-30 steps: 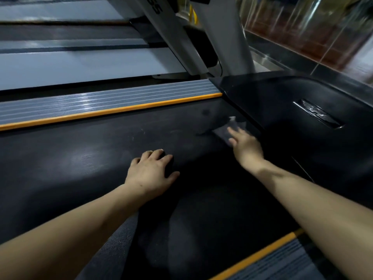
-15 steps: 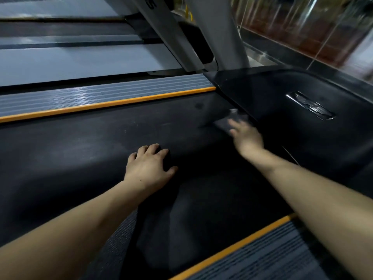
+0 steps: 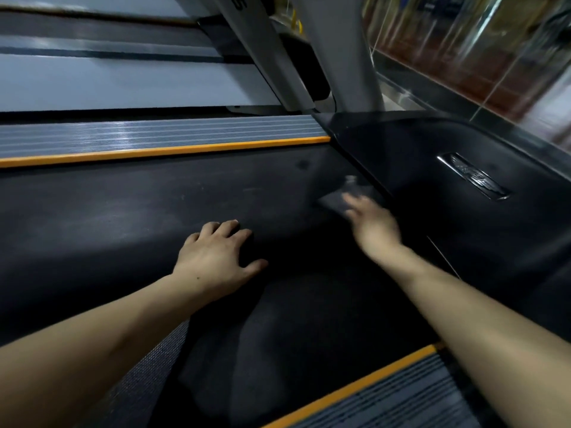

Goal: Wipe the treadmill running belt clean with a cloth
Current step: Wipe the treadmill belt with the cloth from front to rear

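The left hand [image 3: 216, 261] is resting flat on the running belt [image 3: 108, 217], fingers spread; the right hand [image 3: 372, 223] (blurred) is pressing a grey cloth [image 3: 335, 200] against the belt beside the black motor cover [image 3: 432, 180]; ribbed side rails [image 3: 154, 134] with orange edging are flanking the belt.

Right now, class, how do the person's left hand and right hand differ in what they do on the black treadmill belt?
The left hand lies bare on the black treadmill belt, sharply seen; the right hand presses a small grey cloth and is blurred. The left hand sits mid-belt, nearer the person; the right hand reaches farther, beside the glossy black motor cover. Both lie palm down on the belt.
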### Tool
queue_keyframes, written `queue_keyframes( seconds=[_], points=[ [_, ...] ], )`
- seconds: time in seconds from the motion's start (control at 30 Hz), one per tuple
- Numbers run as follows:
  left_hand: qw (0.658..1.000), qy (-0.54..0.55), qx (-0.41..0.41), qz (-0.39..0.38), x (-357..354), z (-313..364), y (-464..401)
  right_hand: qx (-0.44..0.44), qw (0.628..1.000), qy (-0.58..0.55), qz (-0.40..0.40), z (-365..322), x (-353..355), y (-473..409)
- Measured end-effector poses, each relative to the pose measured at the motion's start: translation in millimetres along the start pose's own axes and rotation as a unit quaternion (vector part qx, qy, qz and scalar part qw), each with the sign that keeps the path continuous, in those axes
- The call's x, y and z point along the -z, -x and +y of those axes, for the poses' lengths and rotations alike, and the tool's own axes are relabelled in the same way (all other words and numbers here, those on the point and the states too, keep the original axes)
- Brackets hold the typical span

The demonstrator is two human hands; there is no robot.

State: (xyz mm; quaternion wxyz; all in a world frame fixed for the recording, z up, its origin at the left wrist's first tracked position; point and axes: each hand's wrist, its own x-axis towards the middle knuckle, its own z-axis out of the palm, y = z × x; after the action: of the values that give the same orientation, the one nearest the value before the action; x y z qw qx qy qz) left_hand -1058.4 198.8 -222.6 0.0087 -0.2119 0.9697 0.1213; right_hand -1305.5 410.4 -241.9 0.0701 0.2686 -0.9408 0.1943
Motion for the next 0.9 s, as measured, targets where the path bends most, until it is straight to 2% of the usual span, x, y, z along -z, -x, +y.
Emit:
queue_keyframes(
  seconds=[0.07,0.13,0.33,0.4,0.43,0.53,0.6,0.7,0.73,0.8,0.9],
  points=[
    [1.000,0.001,-0.002,-0.006,0,-1,1,-0.122,0.991,0.048,0.005,21,12,-9],
    [1.000,0.005,-0.002,-0.006,-1,-1,1,-0.132,0.988,0.083,-0.002,0,8,2],
    [1.000,-0.001,0.010,0.014,-6,-3,4,0.085,0.995,-0.028,-0.042,-109,-33,78],
    [1.000,-0.019,0.005,0.022,-6,-4,9,0.129,0.990,-0.050,-0.035,-104,-30,76],
    [0.999,-0.026,0.001,0.028,-6,-5,11,0.124,0.991,-0.043,-0.027,-90,-25,69],
    [0.999,-0.035,-0.011,0.035,-7,-10,20,-0.010,0.999,0.020,0.023,-27,-4,40],
    [0.999,-0.035,-0.017,0.037,-8,-11,26,-0.113,0.991,0.050,0.045,5,12,25],
    [0.999,-0.031,-0.021,0.027,-9,-10,27,-0.188,0.979,0.076,0.031,-7,16,24],
    [0.999,-0.030,-0.019,0.021,-9,-8,26,-0.180,0.979,0.092,0.018,-22,11,32],
    [0.999,-0.028,-0.011,0.013,-10,-5,25,-0.100,0.991,0.093,-0.002,-61,-8,55],
    [1.000,-0.027,-0.004,0.008,-15,-5,28,0.058,0.998,-0.008,-0.039,-110,-26,100]
  ],
)
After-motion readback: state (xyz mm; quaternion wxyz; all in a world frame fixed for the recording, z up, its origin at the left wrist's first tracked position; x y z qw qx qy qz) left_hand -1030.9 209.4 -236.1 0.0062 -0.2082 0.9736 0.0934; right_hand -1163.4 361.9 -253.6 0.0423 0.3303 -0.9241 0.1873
